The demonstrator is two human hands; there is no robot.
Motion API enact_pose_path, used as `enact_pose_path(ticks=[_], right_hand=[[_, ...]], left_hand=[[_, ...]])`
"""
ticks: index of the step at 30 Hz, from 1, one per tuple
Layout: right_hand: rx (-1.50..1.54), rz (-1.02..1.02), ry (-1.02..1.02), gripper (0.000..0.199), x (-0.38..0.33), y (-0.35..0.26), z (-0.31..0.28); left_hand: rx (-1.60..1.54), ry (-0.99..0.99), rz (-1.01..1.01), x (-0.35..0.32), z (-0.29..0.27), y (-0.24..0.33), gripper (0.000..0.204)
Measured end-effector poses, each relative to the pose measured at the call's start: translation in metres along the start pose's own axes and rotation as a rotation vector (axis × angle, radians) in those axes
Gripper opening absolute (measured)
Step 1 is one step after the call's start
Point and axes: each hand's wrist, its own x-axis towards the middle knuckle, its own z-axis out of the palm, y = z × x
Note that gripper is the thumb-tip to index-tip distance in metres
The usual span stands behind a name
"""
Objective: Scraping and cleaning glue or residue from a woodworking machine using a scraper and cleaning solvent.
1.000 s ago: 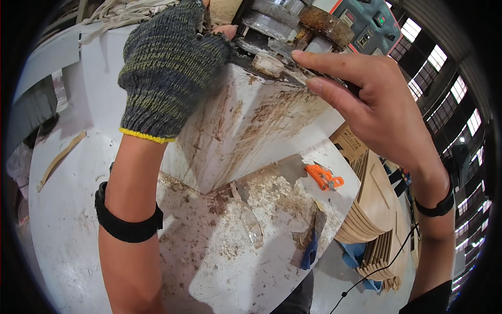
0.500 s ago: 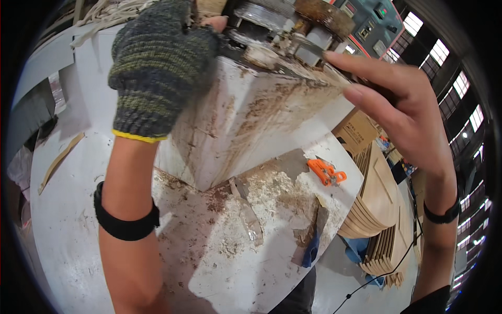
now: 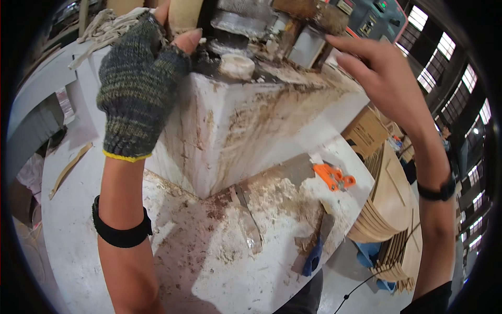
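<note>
My left hand (image 3: 141, 78), in a dark striped knit glove with bare fingertips, is at the upper left beside a dirty white box-shaped base (image 3: 251, 131). Its thumb and fingers close around a pale tan wooden piece (image 3: 184, 15), whose upper end is cut off by the picture's edge. Bare, my right hand (image 3: 384, 73) reaches in from the right. Two of its fingers are stretched out and apart near a whitish rectangular block (image 3: 307, 48) on top of the base; the other fingers are hidden. Between the hands stand a grimy metal cylinder (image 3: 240, 23) and a crusted round white lump (image 3: 237, 66).
An orange-handled tool (image 3: 334, 177) lies on the residue-covered white table (image 3: 225, 282), near a scraper-like strip with a blue end (image 3: 314, 256). Stacked curved wooden panels (image 3: 387, 204) and a cardboard box (image 3: 366, 131) stand at right. A control panel (image 3: 379, 18) rises behind; white rope (image 3: 107, 26) lies far left.
The view has shifted, and more of the tan piece shows by my left hand. My right hand's fingers have lifted slightly relative to the whitish block.
</note>
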Motion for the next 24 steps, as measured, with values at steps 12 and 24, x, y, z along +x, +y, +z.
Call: enact_pose_path(ticks=[12, 24], right_hand=[[0.679, 0.036, -0.043, 0.033, -0.114, 0.022, 0.042], [0.894, 0.412, -0.03, 0.037, -0.236, 0.047, 0.146]], left_hand=[[-0.153, -0.183, -0.174, 0.008, -0.014, 0.027, 0.065], [1.133, -0.381, 0.24, 0.04, 0.031, 0.114, 0.042]])
